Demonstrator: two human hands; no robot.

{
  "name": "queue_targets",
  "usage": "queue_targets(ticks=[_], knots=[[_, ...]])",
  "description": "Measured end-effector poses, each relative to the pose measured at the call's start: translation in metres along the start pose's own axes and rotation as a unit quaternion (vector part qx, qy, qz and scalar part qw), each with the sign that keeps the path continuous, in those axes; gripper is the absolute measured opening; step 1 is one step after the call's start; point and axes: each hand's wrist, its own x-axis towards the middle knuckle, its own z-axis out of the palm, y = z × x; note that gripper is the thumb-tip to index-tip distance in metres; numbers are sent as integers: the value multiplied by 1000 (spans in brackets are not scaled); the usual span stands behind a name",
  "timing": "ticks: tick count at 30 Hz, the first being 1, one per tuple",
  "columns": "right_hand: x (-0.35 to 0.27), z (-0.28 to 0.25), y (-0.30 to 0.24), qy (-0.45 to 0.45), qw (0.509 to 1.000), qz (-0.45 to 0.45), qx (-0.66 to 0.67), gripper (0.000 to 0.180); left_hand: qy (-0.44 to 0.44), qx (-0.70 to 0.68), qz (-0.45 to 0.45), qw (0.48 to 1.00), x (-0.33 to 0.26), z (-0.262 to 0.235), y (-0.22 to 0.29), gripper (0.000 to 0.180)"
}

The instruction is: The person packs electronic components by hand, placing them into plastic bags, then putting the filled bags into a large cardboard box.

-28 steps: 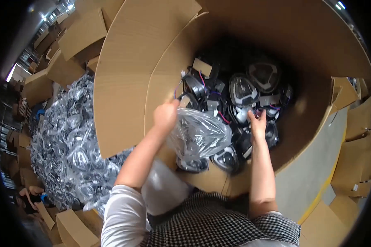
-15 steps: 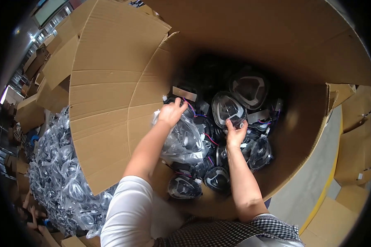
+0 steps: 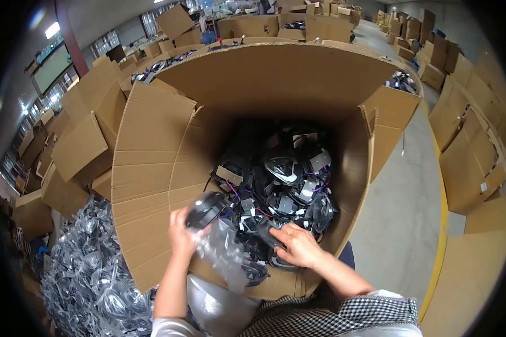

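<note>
My left hand [image 3: 181, 231] grips a black, rounded lamp-like unit [image 3: 208, 209] near the left wall of a big cardboard box. A crumpled clear plastic bag [image 3: 224, 253] hangs from the same hand, beside the unit. My right hand [image 3: 299, 246] is over the near right part of the box, its fingers closed at a dark, blurred part that I cannot make out. Below and beyond both hands lies a heap of similar black units [image 3: 284, 168] with clear covers, metal plates and coloured wires.
The open cardboard box [image 3: 146, 180] has tall walls around the heap. To its left is a large pile of bagged units [image 3: 95, 264]. Flattened cartons [image 3: 472, 151] lean at the right beyond the grey floor [image 3: 396, 208]. More cartons stand at the back.
My view has tilted up. The left hand has lifted a unit and bag up from the heap. My right hand has moved nearer to me, away from the clear-covered unit it held.
</note>
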Motion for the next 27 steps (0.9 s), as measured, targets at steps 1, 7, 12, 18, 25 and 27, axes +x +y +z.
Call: queue_targets(ticks=[1, 7, 12, 18, 25, 27], knots=[[-2, -17, -10, -64, 995, -58, 58, 47, -17, -102, -115, 988, -15, -20, 13, 68], [6, -66, -78, -145, 910, -253, 295, 55, -136, -537, -236, 798, -81, -72, 99, 27], [-58, -19, -64, -232, 860, -57, 451, 96, -188, -528, -334, 758, -118, -104, 147, 31], [-173, 39, -52, -149, 485, 240, 827, 107, -221, -245, -48, 943, -97, -160, 224, 19], [-205, 20, -36, -31, 539, 290, 790, 90, -129, 271, -293, 908, -103, -120, 45, 25], [-178, 4, -61, -85, 536, 210, 813, 108, -202, 162, -269, 928, -103, -107, 46, 31]])
